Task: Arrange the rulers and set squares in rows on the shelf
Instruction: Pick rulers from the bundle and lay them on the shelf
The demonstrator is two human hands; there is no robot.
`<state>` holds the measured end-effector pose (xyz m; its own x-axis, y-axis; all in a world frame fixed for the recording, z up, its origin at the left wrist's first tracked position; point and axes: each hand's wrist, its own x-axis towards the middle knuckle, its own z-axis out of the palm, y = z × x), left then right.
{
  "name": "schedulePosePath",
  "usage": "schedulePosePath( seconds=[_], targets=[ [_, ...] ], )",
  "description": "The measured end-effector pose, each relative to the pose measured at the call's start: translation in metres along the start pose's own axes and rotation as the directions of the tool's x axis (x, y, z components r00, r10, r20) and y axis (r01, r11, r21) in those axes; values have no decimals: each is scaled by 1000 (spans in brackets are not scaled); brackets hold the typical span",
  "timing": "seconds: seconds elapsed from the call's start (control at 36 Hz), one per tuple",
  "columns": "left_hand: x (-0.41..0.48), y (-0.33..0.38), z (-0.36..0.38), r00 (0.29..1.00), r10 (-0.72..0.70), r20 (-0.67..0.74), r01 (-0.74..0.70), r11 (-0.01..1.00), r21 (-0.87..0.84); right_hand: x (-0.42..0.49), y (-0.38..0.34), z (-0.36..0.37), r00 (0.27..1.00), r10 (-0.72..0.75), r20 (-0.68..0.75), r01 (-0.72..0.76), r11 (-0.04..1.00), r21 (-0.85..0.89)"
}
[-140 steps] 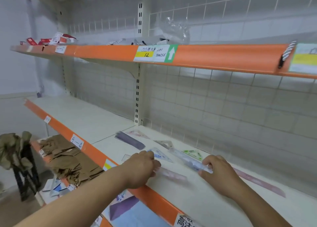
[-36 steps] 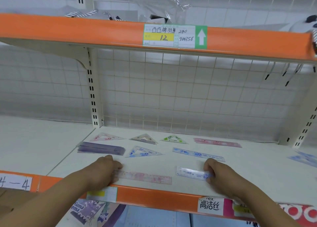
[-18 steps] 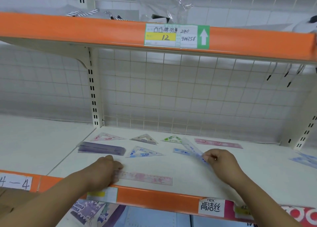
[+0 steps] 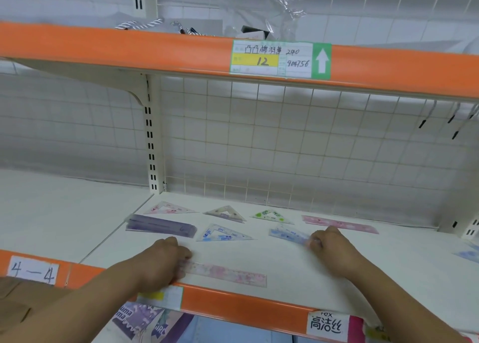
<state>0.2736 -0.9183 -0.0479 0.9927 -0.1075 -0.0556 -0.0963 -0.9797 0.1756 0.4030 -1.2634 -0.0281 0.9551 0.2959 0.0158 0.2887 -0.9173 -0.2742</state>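
Left hand (image 4: 163, 262) curled, fingers held left end of pink ruler (image 4: 228, 274), flat along shelf (image 4: 246, 304) front edge. Right hand (image 4: 329, 247) curled, pinched right end of blue ruler (image 4: 287, 235), mid-shelf near blue set square (image 4: 223, 235).

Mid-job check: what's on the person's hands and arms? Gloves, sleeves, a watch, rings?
Nothing worn shows. The left hand and right hand are bare, without gloves; no ring is visible on the fingers in view. The left forearm and right forearm are bare to the frame's edge: no sleeve, watch or wristband.
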Motion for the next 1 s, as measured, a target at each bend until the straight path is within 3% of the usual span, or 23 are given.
schedulePosePath(
  seconds=[0.14, 0.33, 0.61, 1.0],
  targets=[
    [2, 4, -5, 998, -62, 27, 60, 997, 46, 9, 2, 4, 997, -26, 66, 29, 998, -49],
    [6, 20, -4, 1000, -8, 30, 5, 996, 88, 17, 0, 9, 996, -73, 50, 78, 992, -95],
    [5, 24, -4, 998, -61, 23, 59, 996, 71, 37, 1, 16, 993, -117, -6, 113, 969, -221],
    [2, 29, -5, 994, -110, 22, 107, 990, 87, 53, 5, 24, 996, -88, 7, 89, 993, -73]
  ],
)
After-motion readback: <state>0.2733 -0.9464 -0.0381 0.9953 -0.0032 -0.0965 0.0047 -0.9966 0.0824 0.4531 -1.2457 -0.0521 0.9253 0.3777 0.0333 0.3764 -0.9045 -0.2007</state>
